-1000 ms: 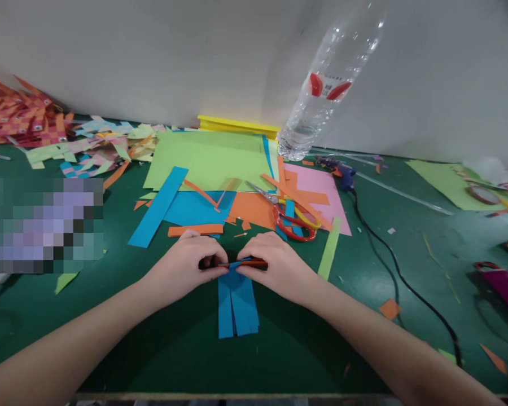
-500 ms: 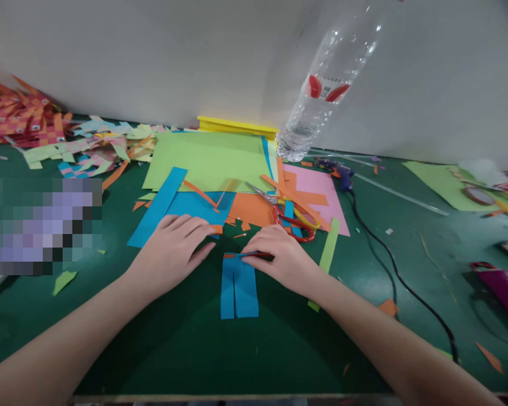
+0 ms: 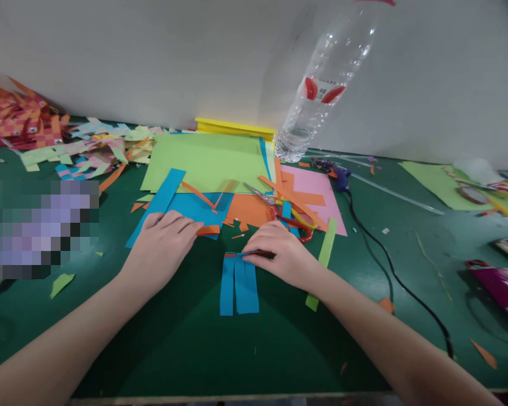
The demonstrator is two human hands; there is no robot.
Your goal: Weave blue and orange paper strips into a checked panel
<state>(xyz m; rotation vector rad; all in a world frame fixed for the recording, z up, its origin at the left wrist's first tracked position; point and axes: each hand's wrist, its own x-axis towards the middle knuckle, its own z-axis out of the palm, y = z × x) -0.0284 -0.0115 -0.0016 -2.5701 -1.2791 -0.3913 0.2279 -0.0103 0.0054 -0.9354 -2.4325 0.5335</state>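
Blue strips (image 3: pixel 246 287) hang from the right hand (image 3: pixel 279 251), just above or touching the green table (image 3: pixel 254 361) near its front; which of the two cannot be told. Thumb and fingers of that hand pinch their top edge at its right end, together with a narrow orange band (image 3: pixel 230 255) that runs along it. The left hand (image 3: pixel 163 248) is curled, palm down, with its fingers at the left end of an orange strip (image 3: pixel 210 230); whether they grip it cannot be told. A long blue strip (image 3: pixel 166 192) slants out from behind that hand. Beyond the hands, scissors (image 3: pixel 272 201) lie on the paper pile, handles toward the right hand, whose wrist crosses a light green strip (image 3: pixel 328 245). Farther back, a bottle (image 3: pixel 311 107) stands beside a large green sheet (image 3: pixel 203 163), with a glue gun (image 3: pixel 342 177) to its right.
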